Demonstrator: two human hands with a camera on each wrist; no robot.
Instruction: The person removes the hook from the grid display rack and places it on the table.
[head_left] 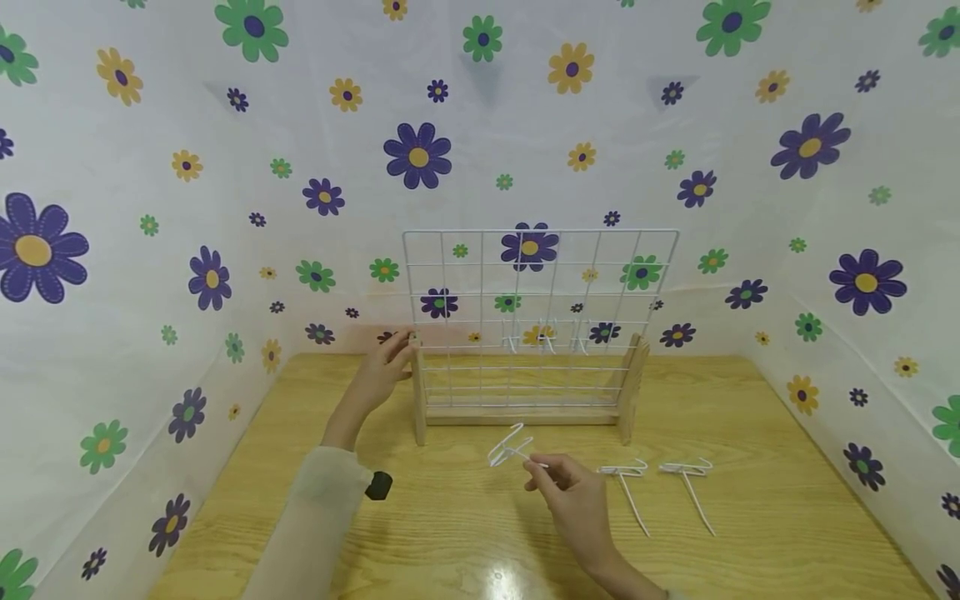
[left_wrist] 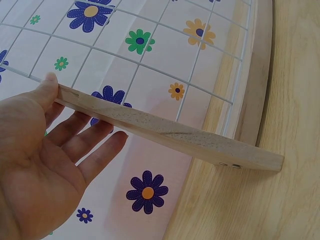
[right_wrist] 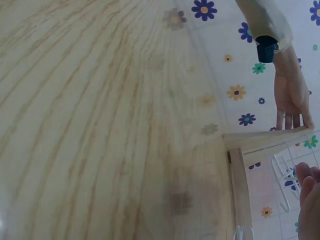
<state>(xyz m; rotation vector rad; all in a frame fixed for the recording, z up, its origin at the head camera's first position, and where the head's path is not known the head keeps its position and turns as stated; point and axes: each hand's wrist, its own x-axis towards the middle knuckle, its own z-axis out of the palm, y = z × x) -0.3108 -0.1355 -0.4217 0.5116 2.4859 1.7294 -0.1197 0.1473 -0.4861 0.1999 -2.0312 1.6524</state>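
A white wire grid panel [head_left: 540, 231] stands upright in a wooden stand [head_left: 521, 415] on the table. My left hand [head_left: 382, 371] holds the top of the stand's left post [left_wrist: 165, 131], thumb on one side and fingers on the other in the left wrist view. Between thumb and fingers, my right hand [head_left: 573, 504] pinches the stem of a white wire hook [head_left: 510, 452], its bent end raised in front of the stand. In the right wrist view that hook [right_wrist: 285, 185] appears beside my fingertips. Several grid squares up, three similar hooks [head_left: 549, 340] hang on the panel.
Two more white hooks [head_left: 626, 492] lie on the wooden table [head_left: 757, 417], right of my right hand, stems toward me. A flower-patterned white sheet [head_left: 292, 125] encloses the back and both sides. The stand's right post [head_left: 633, 387] rises near the back.
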